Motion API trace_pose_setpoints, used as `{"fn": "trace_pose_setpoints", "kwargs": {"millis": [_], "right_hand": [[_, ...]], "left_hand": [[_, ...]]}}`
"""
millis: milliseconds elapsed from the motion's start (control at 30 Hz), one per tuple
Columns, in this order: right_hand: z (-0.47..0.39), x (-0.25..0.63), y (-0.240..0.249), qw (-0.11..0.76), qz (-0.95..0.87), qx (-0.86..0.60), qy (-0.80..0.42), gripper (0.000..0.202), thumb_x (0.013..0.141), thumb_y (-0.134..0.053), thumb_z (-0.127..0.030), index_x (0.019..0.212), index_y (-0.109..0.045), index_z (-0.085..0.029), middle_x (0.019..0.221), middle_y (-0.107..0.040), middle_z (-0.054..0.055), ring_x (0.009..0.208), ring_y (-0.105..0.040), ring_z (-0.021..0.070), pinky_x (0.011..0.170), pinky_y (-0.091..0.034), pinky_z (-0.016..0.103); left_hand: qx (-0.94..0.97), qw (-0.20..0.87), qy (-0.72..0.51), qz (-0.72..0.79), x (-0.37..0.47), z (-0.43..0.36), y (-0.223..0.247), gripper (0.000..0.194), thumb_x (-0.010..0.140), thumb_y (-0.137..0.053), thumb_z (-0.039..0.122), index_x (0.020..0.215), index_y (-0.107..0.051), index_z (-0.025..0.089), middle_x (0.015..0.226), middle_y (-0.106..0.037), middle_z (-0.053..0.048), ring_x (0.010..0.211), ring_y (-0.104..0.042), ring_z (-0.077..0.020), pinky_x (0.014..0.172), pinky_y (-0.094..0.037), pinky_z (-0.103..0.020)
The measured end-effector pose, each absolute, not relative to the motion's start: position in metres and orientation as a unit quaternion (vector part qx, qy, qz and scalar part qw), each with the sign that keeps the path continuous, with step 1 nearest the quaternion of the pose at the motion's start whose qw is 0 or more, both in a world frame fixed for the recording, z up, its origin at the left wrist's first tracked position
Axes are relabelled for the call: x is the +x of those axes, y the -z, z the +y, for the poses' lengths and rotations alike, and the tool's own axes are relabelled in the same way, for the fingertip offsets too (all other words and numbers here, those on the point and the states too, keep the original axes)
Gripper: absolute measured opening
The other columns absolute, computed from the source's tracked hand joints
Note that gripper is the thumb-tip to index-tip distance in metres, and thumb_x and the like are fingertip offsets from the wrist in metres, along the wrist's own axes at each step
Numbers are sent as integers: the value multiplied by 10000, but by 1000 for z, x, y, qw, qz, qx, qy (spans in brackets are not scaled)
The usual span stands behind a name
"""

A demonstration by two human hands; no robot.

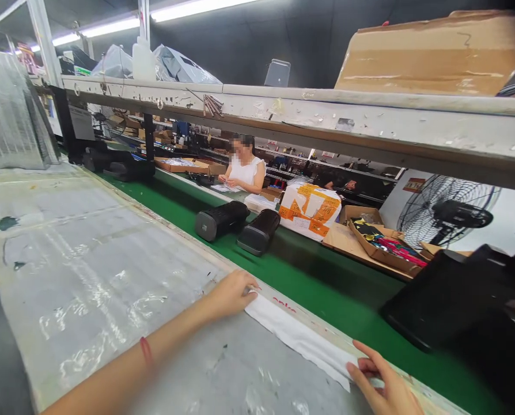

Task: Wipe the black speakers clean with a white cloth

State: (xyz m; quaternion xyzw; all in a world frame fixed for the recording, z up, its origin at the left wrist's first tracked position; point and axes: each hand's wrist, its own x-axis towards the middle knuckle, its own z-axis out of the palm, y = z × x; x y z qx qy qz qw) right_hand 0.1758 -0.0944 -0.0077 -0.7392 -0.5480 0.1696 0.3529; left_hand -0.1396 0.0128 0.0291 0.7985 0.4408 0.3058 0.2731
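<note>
A folded strip of white cloth (298,337) lies stretched along the far edge of the plastic-covered worktable (84,253). My left hand (231,295) pinches its far-left end between thumb and fingers. At the near-right end, my right hand (385,383) has thumb and curled fingers closed on the cloth, while its index finger reaches out straighter. Red lettering on the table edge shows just beyond the strip.
Beyond the table runs a green conveyor belt (171,199) carrying black speaker-like units (260,231). A large black object (430,300) stands at right. A shelf (283,109) spans overhead. Across the belt are a seated person (246,170), a taped box (310,208) and a fan (450,210).
</note>
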Motion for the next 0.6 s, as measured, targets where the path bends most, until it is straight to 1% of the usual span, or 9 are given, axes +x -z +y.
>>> {"fn": "trace_pose_setpoints", "kwargs": {"millis": [33,100,200,267,333,400,467,500,600], "right_hand": [[-95,173,10,355,-557,-737,-147,686,745,-435,-618,1195,-544,-112,886,-600,90,864,-563,269,764,-421,394],[-93,170,17,349,-575,-732,-108,729,790,-368,-618,1255,-513,-76,1016,-580,143,986,-511,310,866,-392,456],[-89,177,27,285,-616,-728,-95,695,819,-321,-595,1280,-533,-121,1248,-503,172,1170,-413,350,996,-308,519],[-86,182,30,253,-634,-721,-116,624,815,-345,-577,1196,-608,-158,1303,-477,165,1230,-386,346,1032,-284,510],[-86,185,28,252,-643,-712,-128,527,800,-390,-566,1046,-664,-189,1286,-502,152,1238,-400,329,1044,-285,480],[-89,181,19,297,-630,-703,-144,434,784,-440,-569,928,-652,-219,1232,-552,120,1204,-445,306,1030,-305,440],[-93,174,5,368,-595,-693,-177,380,771,-493,-581,885,-619,-241,1129,-611,69,1120,-511,274,978,-345,377],[-96,169,-3,403,-574,-681,-212,371,754,-535,-588,874,-609,-246,1050,-637,43,1053,-544,253,929,-375,337],[-104,161,-22,488,-506,-626,-337,367,677,-670,-572,841,-609,-249,825,-642,-18,828,-579,167,742,-437,211]], "left_hand": [[813,248,-302,432,-138,11,-28,277,818,-514,239,1041,-664,171,1110,-594,-119,1117,-485,-285,987,-344,-425],[835,216,-287,416,-137,8,-24,303,838,-510,250,1108,-631,185,1184,-551,-132,1176,-429,-300,1015,-304,-470],[852,203,-270,399,-136,8,-18,299,842,-506,230,1114,-624,189,1189,-543,-136,1196,-412,-306,1022,-288,-499],[853,212,-272,391,-135,9,-17,257,824,-518,200,1047,-645,182,1171,-549,-131,1198,-417,-296,1036,-277,-478],[844,234,-285,389,-135,10,-19,191,796,-540,187,949,-654,174,1146,-558,-120,1171,-442,-282,1029,-293,-440],[826,272,-300,392,-134,11,-22,137,782,-559,216,884,-638,169,1082,-584,-100,1082,-502,-259,968,-354,-392],[802,326,-308,395,-134,12,-28,157,789,-559,290,858,-615,161,956,-619,-80,915,-565,-225,815,-430,-332],[789,356,-308,395,-134,12,-31,197,795,-551,336,853,-604,155,874,-628,-71,819,-579,-208,722,-441,-304],[759,440,-293,381,-137,13,-40,331,810,-508,462,872,-568,142,686,-619,-45,576,-555,-160,526,-391,-251]]}}
